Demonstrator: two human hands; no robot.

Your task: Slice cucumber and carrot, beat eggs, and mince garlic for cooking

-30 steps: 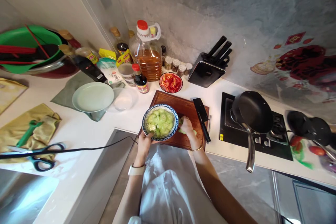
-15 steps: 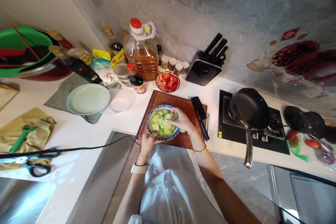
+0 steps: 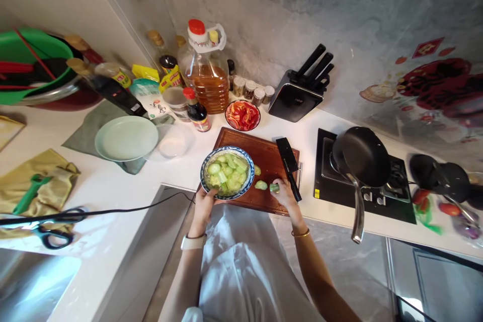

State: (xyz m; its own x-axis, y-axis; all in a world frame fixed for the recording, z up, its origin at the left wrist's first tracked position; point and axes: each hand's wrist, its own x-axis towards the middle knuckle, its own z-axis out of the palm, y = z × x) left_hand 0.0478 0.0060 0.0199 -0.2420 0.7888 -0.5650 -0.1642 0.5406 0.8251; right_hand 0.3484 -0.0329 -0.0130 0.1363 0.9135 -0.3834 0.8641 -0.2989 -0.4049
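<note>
Left hand point(image 3: 205, 203) grips blue-rimmed bowl point(image 3: 252, 173) | right hand point(image 3: 286, 194) pinches vegetable slice point(image 3: 274, 187) | loose slice point(image 3: 260, 185) (right hand nearer) lies just left, between pinched slice and bowl

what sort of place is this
Most likely a home kitchen: a round black frying pan with a metal handle sits on a black built-in gas hob, and a black block-shaped knife holder stands against the grey marbled wall.
</note>
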